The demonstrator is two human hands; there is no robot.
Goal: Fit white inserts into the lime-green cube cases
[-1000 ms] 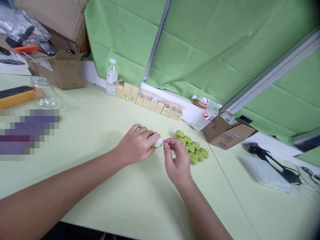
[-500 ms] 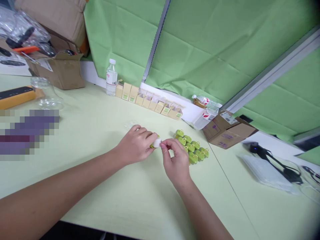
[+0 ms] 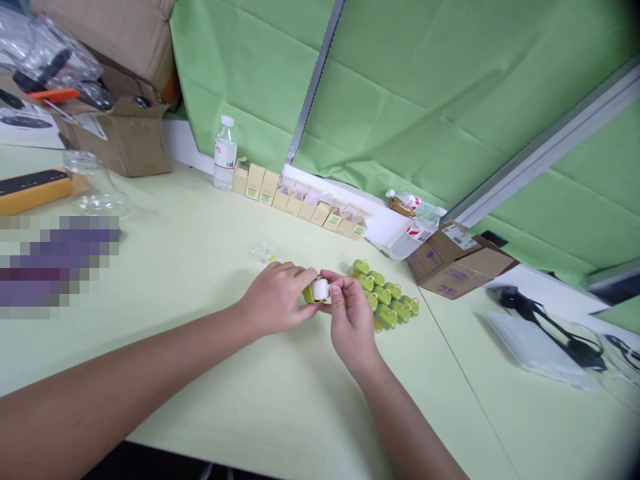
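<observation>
Over the middle of the table, my left hand (image 3: 277, 298) is closed around a small green case (image 3: 310, 293), gripping its left side. A smooth white rounded piece (image 3: 320, 289) sits in the opening of the case and faces right. My right hand (image 3: 354, 317) is closed at that side, its thumb and fingers pinching the edge of the white piece; the exact contact is partly hidden. Right behind my right hand stand several similar green cases (image 3: 387, 315) with loops on top, grouped in rows. Clear crumpled plastic (image 3: 265, 251) lies just beyond my left hand.
Several small beige cartons (image 3: 280, 199) line the back edge, some with open flaps, beside an upright water bottle (image 3: 225, 155). Other bottles (image 3: 417, 230) lie near a cardboard box (image 3: 453, 260). At left stand a glass jar (image 3: 93, 187) and an orange-black power strip (image 3: 35, 190).
The green case has turned so that more of the white piece shows. My right hand has moved slightly right, and its fingers now reach around the white piece's edge.
</observation>
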